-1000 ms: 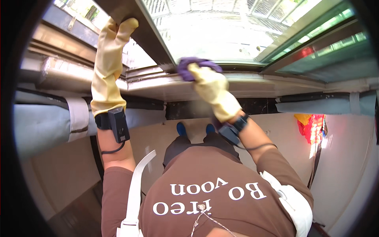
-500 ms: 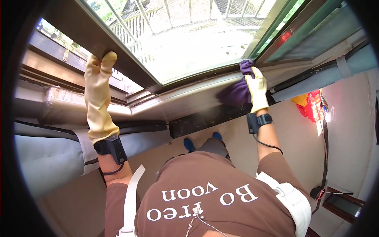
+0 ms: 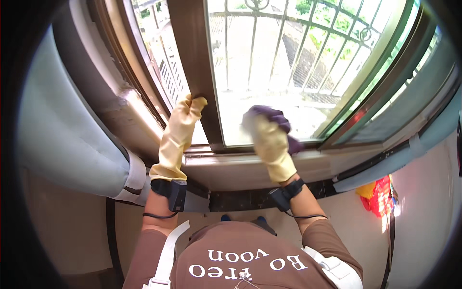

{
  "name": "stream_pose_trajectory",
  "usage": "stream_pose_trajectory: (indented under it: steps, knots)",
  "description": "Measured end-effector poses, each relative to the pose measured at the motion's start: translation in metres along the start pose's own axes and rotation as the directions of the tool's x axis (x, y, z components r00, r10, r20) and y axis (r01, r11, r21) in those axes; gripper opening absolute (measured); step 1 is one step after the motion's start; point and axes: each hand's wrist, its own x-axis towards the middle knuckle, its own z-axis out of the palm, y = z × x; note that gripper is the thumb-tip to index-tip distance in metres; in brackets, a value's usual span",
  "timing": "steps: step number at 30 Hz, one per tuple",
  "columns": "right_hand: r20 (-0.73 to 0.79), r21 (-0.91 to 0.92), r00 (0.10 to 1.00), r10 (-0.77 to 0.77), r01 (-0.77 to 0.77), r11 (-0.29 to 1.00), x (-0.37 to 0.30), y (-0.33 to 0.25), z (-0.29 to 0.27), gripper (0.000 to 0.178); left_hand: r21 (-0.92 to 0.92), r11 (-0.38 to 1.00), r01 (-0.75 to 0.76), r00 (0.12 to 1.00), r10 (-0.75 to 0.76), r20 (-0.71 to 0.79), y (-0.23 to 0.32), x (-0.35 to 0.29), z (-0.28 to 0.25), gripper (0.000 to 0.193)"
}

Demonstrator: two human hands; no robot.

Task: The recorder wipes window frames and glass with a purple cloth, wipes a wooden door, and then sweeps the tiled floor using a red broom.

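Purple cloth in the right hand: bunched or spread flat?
Bunched. The purple cloth sits as a crumpled wad under the gloved right hand, pressed against the window glass, folds bulging past the fingers.

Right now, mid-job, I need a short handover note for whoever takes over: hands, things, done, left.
Left hand, yellow-gloved: fingers grip the dark window frame post.
Right hand, yellow-gloved: presses a purple cloth on the glass pane low down, just above the sill.
Done: cannot tell how much of the pane is wiped.
Left: likely the pane above the cloth; judge by eye.
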Motion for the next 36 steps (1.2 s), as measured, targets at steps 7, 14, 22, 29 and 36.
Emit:
stream_pose_trajectory:
  steps: [7,14,22,29,36]
  knots:
    - [0.202,0.354,0.977,0.061,-0.131,0.926,0.095,-0.029,-0.061,0.023,0.083,0.994,0.072,0.997,-0.074,0.021,0.021,-0.038,-0.029,0.029]
    - [-0.551,-0.447,0.759,-0.346,0.081,0.891,0.272,0.023,-0.139,0.058,0.048,0.998,0.040,0.999,-0.039,-0.020,0.029,-0.041,-0.020,0.026]
    - [0.189,-0.124,0.747,-0.637,0.662,0.739,0.173,-0.033,-0.067,0.045,-0.060,0.998,-0.008,0.994,0.001,-0.109,0.035,-0.052,-0.015,0.023]
    - [-0.243,-0.442,0.883,-0.401,0.267,0.856,0.285,0.029,-0.176,0.056,0.180,0.980,-0.083,0.948,0.133,-0.289,0.015,-0.075,-0.032,0.023]
    - [-0.423,-0.509,0.774,-0.471,0.227,0.830,0.344,0.013,-0.204,0.057,0.792,0.590,-0.158,0.573,0.708,-0.413,0.080,-0.073,-0.010,0.085]
